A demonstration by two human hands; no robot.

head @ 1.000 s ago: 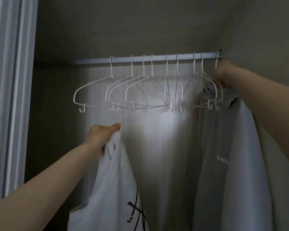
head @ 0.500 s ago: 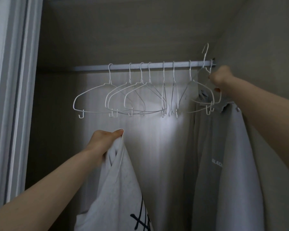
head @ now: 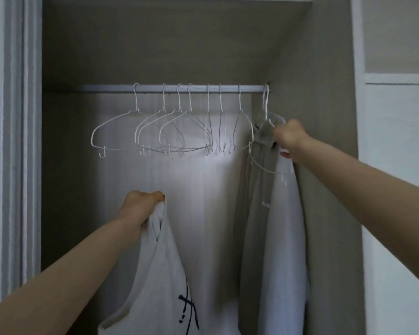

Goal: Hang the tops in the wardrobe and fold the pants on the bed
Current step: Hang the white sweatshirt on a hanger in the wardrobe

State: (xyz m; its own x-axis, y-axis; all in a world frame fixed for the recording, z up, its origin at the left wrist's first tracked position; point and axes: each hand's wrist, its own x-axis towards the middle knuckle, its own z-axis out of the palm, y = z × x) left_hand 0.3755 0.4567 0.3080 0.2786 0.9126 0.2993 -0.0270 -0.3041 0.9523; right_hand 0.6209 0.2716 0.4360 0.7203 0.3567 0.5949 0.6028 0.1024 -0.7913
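Gripping the grey top [head: 273,226] at its collar, right of centre, the right hand [head: 288,139] steadies its hanger [head: 265,110] on the rail [head: 155,88]; letting go early could slide it off. The left hand [head: 140,206] clutches a white top [head: 160,274], lower centre.

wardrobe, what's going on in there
A person is hanging tops. The right hand grips the collar of a grey top on a hanger whose hook sits at the right end of the rail. The left hand holds up a white top, not yet on a hanger. Several empty hangers hang on the rail.
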